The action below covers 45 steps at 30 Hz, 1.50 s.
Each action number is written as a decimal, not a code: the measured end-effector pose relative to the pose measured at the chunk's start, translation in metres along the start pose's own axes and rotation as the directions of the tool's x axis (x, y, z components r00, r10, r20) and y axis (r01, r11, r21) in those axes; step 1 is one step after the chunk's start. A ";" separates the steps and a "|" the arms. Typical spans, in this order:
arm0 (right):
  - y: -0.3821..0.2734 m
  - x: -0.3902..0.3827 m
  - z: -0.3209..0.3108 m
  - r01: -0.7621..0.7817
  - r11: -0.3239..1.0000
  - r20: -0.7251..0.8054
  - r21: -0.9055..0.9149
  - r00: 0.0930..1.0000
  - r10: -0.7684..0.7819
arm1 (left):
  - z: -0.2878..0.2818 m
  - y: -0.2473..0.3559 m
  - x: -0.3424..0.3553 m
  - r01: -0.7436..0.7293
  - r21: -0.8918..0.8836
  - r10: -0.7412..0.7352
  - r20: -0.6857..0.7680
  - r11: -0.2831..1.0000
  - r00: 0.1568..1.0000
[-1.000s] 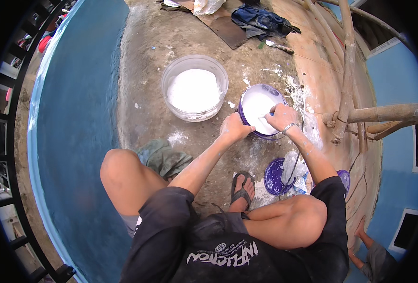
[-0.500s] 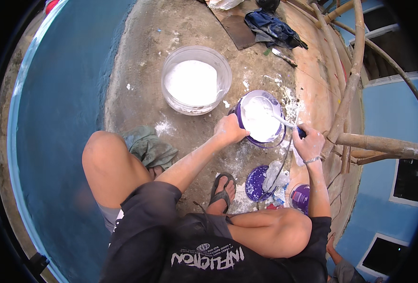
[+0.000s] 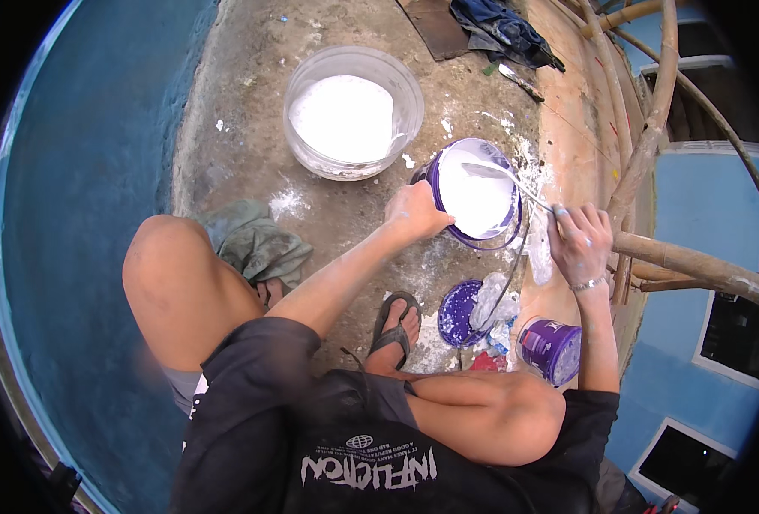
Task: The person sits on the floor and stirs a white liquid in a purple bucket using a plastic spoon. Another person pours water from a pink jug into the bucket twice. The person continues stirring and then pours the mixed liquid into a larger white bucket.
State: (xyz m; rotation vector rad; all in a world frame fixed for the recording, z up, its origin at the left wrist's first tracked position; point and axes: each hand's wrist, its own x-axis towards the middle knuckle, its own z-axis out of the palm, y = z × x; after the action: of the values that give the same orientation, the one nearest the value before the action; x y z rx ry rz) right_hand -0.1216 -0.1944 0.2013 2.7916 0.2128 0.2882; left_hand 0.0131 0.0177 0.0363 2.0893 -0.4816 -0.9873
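A purple bucket (image 3: pixel 432 176) of thick white paint (image 3: pixel 478 206) stands tilted on the floor in front of me. My left hand (image 3: pixel 417 212) is closed on its left rim, thumb toward the inside. From the right, my right hand (image 3: pixel 582 244) grips a thin, bent tool (image 3: pixel 525 187) coated in white; its flat end lies in the paint and its handle is mostly hidden by my fingers. I cannot make out the tool's exact kind. Beyond the bucket, to the left, a larger clear round tub (image 3: pixel 411 81) holds more white paint.
Near my sandalled foot lie a speckled purple lid (image 3: pixel 453 319), crumpled clear plastic (image 3: pixel 489 300) and a smaller purple bucket (image 3: pixel 551 349). A grey-green cloth (image 3: pixel 259 240) sits by my left leg. Bamboo poles (image 3: pixel 649 154) rise on the right; a blue wall (image 3: pixel 88 188) is on the left.
My right hand has moved right and slightly up with the tool, whose flat end now shows more in the paint. My left hand still holds the bucket's rim. The view has shifted slightly.
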 end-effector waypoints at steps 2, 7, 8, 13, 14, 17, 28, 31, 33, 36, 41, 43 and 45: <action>-0.001 0.014 0.038 0.083 0.997 0.044 0.012 0.996 -0.083 | 0.000 0.000 0.000 0.001 0.008 -0.001 -0.013 1.000 1.000; -0.017 0.039 0.108 0.255 0.959 0.120 -0.122 0.963 -0.241 | -0.001 0.002 0.001 0.036 0.010 -0.036 0.011 0.999 0.999; -0.022 0.041 0.113 0.233 0.967 0.173 -0.103 0.962 -0.213 | -0.001 0.003 0.000 0.034 0.000 -0.034 0.006 0.999 0.999; -0.034 0.046 0.098 -0.180 0.983 0.564 -0.040 0.808 0.171 | -0.004 0.004 -0.005 0.017 -0.019 -0.017 -0.027 1.000 0.999; -0.035 0.044 0.092 -0.229 0.972 0.559 -0.045 0.801 0.214 | -0.004 0.003 -0.007 0.003 -0.057 -0.006 -0.052 0.998 0.999; -0.039 0.038 0.086 -0.354 0.935 0.628 -0.019 0.723 0.287 | -0.006 0.004 -0.008 -0.007 -0.040 0.005 -0.041 0.999 0.999; -0.037 0.026 0.131 -0.854 0.363 0.680 0.374 0.518 0.519 | -0.002 0.003 -0.006 -0.009 -0.067 0.004 -0.070 0.998 0.998; -0.030 0.004 0.124 -0.852 0.196 0.662 0.485 0.504 0.555 | -0.003 0.003 -0.004 -0.013 -0.052 0.010 -0.063 0.999 0.998; -0.025 -0.008 0.117 -0.833 0.152 0.656 0.532 0.519 0.548 | -0.003 0.003 -0.004 -0.009 -0.037 0.007 -0.042 0.999 0.999; -0.019 -0.021 0.099 -0.820 0.195 0.629 0.538 0.545 0.554 | -0.004 0.004 -0.003 -0.005 -0.030 0.004 -0.029 1.000 1.000; -0.017 -0.024 0.049 -0.698 0.608 0.369 0.379 0.716 0.592 | -0.007 0.005 -0.002 0.006 0.003 -0.006 -0.008 1.000 1.000; -0.023 -0.022 0.027 -0.610 0.703 0.208 0.366 0.790 0.577 | -0.008 0.005 -0.001 0.008 0.002 -0.008 0.016 1.000 1.000; -0.028 -0.019 0.003 -0.546 0.779 0.109 0.307 0.834 0.541 | -0.008 0.005 -0.001 0.015 0.006 -0.015 0.023 1.000 1.000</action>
State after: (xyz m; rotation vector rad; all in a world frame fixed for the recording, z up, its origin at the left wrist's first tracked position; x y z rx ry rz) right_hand -0.1427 -0.1725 0.1863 3.1273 -0.6311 0.3946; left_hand 0.0189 0.0186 0.0438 2.0916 -0.4815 -1.0214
